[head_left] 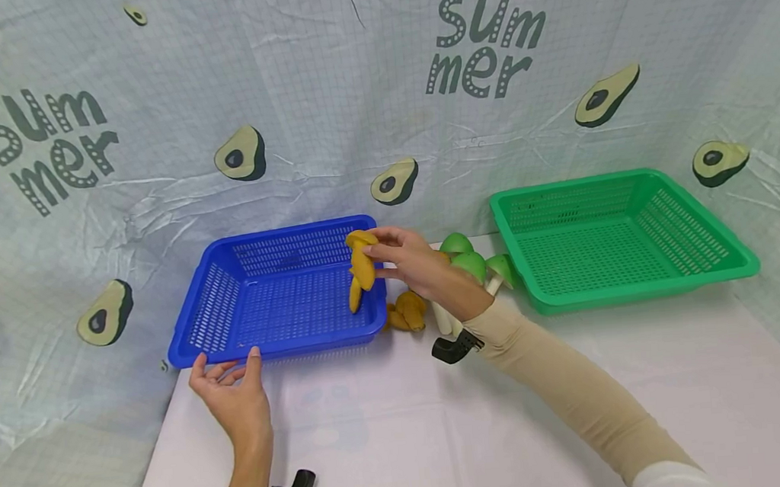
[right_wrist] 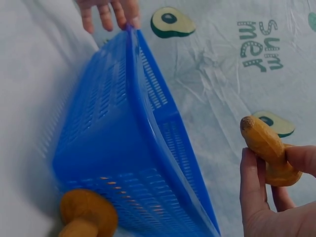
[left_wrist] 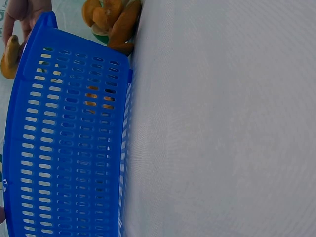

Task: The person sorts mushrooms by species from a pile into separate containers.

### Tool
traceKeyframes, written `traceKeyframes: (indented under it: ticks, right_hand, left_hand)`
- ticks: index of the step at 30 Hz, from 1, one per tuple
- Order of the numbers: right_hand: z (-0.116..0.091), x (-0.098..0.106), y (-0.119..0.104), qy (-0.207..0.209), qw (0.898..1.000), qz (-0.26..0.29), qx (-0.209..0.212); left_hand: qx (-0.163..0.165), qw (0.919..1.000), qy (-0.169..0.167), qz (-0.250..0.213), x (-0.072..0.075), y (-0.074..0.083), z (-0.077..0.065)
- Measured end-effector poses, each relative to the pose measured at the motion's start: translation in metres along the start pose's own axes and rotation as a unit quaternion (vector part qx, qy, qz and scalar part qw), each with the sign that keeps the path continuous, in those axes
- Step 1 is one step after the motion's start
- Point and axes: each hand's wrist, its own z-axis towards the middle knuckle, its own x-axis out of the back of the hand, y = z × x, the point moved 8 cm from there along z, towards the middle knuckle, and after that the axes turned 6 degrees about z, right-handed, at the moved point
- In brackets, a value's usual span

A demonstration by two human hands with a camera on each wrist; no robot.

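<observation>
My right hand (head_left: 410, 261) pinches a yellow-brown mushroom (head_left: 363, 265) between thumb and fingers, over the right end of the blue basket (head_left: 278, 352). In the right wrist view the held mushroom (right_wrist: 266, 145) shows its dark stem end. Just below it in the head view, another yellow-brown piece (head_left: 355, 296) shows against the basket's inside. My left hand (head_left: 233, 390) is at the basket's front rim, its fingers loosely bent and its fingertips right at the edge. More yellow-brown mushrooms (head_left: 409, 311) lie on the table just right of the basket.
Several green-capped mushrooms with pale stems (head_left: 469, 265) lie between the two baskets, partly behind my right wrist. A green basket (head_left: 648, 292) stands on the right. A white cloth (head_left: 391, 434) covers the table; a patterned curtain (head_left: 324, 111) hangs behind.
</observation>
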Motion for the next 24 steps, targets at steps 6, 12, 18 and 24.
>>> traceKeyframes:
  ticks: [6,12,18,24]
  right_hand:
    - [0.007,-0.004,0.003,0.004,1.000,-0.004,-0.006]
    - [0.015,-0.008,0.007,0.007,1.000,-0.007,-0.012]
    - [0.020,-0.014,0.008,0.010,0.999,-0.020,-0.025]
    - [0.025,-0.016,0.010,0.017,0.999,-0.021,-0.037]
  left_hand:
    - [-0.002,1.0000,0.000,0.000,0.000,0.000,0.000]
    - [-0.011,0.9999,0.004,0.004,0.000,-0.001,0.000]
    - [-0.007,1.0000,0.002,0.003,0.000,-0.001,0.000]
    - [-0.007,1.0000,0.000,0.002,0.000,0.000,-0.001]
